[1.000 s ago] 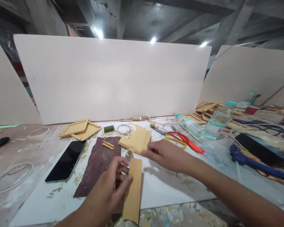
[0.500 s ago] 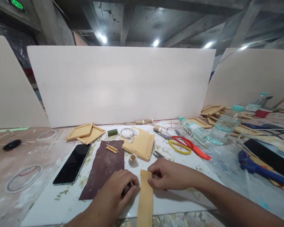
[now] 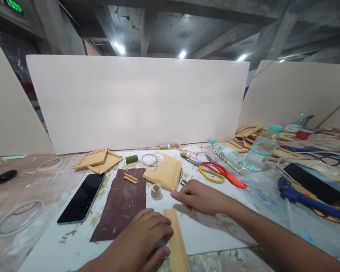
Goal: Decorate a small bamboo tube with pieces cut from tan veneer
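Note:
A long tan strip (image 3: 178, 241) runs from the front edge toward the middle of the white board. My left hand (image 3: 140, 238) has its fingertips over the strip's left edge with the thumb beside it; the underside of the grip is hidden. Beyond the strip's far end, my right hand (image 3: 200, 196) hovers with one finger stretched out and nothing visible in it. Under its fingers shows a bit of small scissors (image 3: 183, 182), otherwise covered. A cut tan sheet (image 3: 166, 173) and a small pale hollow cylinder (image 3: 156, 191) lie just past the hands.
Left of the hands lie a dark brown sheet (image 3: 124, 206) with small sticks (image 3: 130, 178), and a phone (image 3: 81, 198). Red-handled scissors (image 3: 214, 168), water bottles (image 3: 263, 147) and a blue glue gun (image 3: 308, 198) lie right. A white panel (image 3: 141, 102) stands behind.
My right hand has left the strip and moved up and right, over the small scissors. My left hand has shifted onto the strip, whose near end has swung right.

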{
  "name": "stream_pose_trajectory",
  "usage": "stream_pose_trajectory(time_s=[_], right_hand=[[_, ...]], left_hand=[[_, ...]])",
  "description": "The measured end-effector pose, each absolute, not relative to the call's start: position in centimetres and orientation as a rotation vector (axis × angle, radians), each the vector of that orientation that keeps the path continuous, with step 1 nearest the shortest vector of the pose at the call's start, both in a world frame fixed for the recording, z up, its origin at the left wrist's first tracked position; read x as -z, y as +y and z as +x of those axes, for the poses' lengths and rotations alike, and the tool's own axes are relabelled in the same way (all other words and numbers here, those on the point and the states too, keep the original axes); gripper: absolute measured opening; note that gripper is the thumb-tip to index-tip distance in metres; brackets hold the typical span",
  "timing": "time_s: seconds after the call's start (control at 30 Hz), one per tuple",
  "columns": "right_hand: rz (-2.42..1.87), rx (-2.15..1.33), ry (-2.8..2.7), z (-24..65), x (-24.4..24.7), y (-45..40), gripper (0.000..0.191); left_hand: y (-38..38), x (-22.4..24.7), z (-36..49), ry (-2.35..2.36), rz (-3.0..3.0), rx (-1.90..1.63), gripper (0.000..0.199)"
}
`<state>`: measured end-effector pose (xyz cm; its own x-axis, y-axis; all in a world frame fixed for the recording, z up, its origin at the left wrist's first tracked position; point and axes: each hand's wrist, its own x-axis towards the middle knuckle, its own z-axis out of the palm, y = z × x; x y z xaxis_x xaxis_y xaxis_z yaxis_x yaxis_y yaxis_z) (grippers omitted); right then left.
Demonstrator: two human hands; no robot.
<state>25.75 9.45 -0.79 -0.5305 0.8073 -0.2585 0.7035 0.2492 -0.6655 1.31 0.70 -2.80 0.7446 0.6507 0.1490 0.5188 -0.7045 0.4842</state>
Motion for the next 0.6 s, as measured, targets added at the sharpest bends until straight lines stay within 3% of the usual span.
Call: stream_pose_trajectory(time_s=[0.23,0.6], right_hand=[[-1.337,-0.990,-2.371,26.2,0.7,9.9,0.060],[-1.555,-0.931,-2.138,26.7,0.6,10.7,0.057]], left_hand=[[0.1,2.6,1.8,1.032,2.465,-0.446,0.014],[0.7,4.1,1.5,1.079,2.575,-0.466,0.041]])
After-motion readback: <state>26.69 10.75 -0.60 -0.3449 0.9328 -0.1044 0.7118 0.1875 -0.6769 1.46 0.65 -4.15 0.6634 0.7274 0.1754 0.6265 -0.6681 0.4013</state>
